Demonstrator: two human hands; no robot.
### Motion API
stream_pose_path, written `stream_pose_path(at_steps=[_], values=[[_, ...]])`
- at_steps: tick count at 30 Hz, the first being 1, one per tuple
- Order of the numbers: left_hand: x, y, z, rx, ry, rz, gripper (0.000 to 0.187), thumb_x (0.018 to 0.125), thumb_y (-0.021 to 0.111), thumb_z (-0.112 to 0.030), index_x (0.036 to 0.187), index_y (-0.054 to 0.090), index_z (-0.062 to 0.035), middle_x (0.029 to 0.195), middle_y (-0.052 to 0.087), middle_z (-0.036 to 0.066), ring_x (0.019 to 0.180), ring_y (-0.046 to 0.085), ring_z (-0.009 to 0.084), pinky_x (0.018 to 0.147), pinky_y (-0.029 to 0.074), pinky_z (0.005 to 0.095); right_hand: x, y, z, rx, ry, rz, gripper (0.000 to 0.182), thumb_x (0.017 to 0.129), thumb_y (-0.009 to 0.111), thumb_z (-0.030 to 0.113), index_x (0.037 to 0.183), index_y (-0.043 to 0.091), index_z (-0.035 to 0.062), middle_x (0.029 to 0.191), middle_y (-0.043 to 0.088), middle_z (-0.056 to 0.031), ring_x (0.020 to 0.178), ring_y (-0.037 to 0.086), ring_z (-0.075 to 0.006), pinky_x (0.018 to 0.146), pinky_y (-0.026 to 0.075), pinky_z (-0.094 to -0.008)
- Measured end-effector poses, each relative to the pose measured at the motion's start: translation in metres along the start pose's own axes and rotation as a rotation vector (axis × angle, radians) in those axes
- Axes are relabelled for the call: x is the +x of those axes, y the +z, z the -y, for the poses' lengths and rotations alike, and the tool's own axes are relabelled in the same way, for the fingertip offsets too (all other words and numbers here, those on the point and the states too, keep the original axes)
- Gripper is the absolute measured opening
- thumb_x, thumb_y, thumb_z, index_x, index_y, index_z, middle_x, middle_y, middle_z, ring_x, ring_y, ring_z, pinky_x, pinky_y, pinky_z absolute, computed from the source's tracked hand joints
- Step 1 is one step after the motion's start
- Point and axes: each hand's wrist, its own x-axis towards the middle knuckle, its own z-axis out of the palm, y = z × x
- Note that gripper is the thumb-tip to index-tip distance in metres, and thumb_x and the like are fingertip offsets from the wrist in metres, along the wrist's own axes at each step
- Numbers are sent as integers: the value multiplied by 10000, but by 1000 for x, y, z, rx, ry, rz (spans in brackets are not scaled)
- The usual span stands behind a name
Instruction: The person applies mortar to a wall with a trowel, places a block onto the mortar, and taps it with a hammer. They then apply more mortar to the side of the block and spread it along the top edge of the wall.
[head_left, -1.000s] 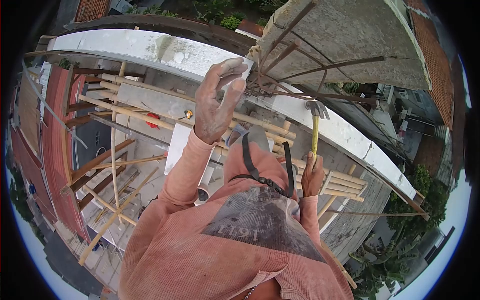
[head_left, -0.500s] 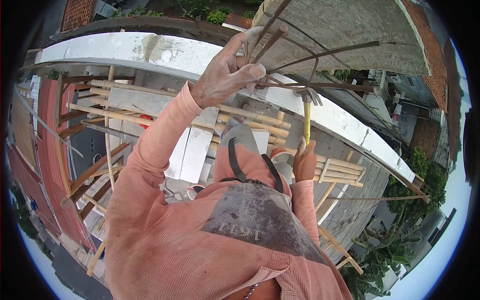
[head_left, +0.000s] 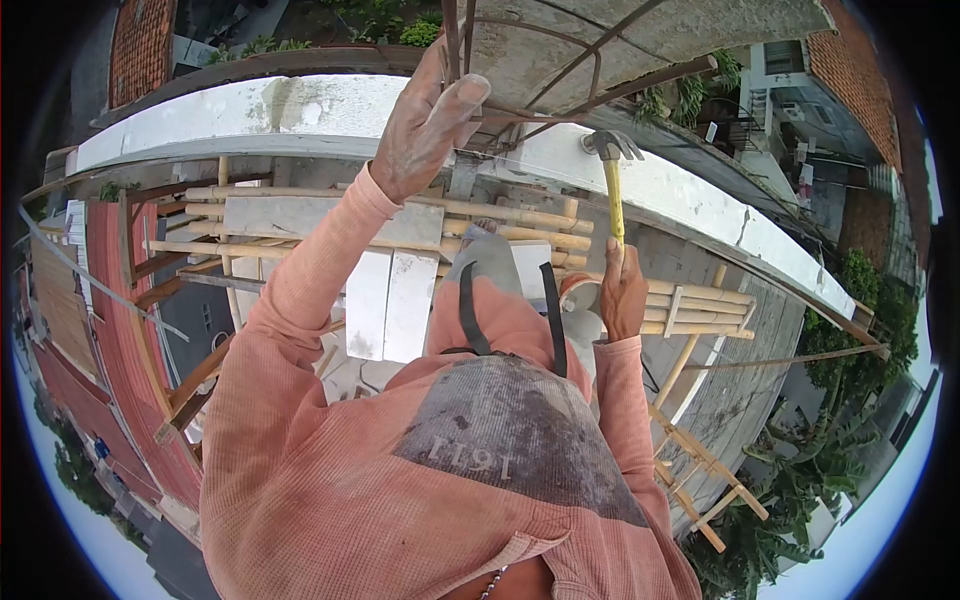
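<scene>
My left hand [head_left: 422, 125] is raised at the upper middle, its fingers around upright rusty steel bars [head_left: 452, 40] and its thumb sticking out; the fingertips are partly hidden. The bars belong to a bent rebar frame, which extends right in front of a rough concrete slab [head_left: 700, 35]. My right hand [head_left: 623, 290] is closed round the lower end of a yellow handle of a claw hammer [head_left: 613, 180]. The hammer's head lies over the white wall top [head_left: 680, 185], to the right of and below the rebar frame.
Below the wall is bamboo scaffolding [head_left: 520, 232] with pale boards [head_left: 390, 300] on it. A round bucket [head_left: 580, 292] stands near my legs. Red metal roofing [head_left: 120, 290] lies at the left, and a bamboo ladder [head_left: 705, 470] at the lower right.
The rebar frame and my left hand appear further left and higher. My right hand has moved slightly right and down the handle, and the hammer's head shows higher, apart from the bars.
</scene>
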Motion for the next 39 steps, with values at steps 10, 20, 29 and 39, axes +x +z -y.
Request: stream_pose_path(at_steps=[10,20,29,39], values=[[-3,4,3,56,43,-46,762,969,553,-616,1475,405,-66,1078,568,28,860,560,84,670,510,218,-7,55,-70,-55,-310,-327,350,1062,468,355,1053,489,5,711,608,-271,674,621,-482,544,460,-522],[-4,4,-3,118,86,-26,769,984,512,-632,1502,407,-73,750,501,-39,632,462,58,550,402,214,16,87,-67,-96,-5,-112,364,1064,435,388,1068,453,25,728,634,-322,705,622,-531,581,456,-615],[-32,20,5,61,223,-228,565,1075,442,-403,1490,334,-35,1286,535,144,1124,618,221,1050,467,377,-34,33,-91,241,-9,-237,395,1072,444,377,971,557,12,695,597,-264,661,595,-486,580,436,-517],[-69,155,62,1075,157,243,681,1002,540,-424,1478,368,31,1533,292,331,1486,201,451,1200,187,552,-53,-16,-105,270,65,-332,387,1079,462,360,896,587,43,763,638,-99,672,615,-239,619,465,-356]])
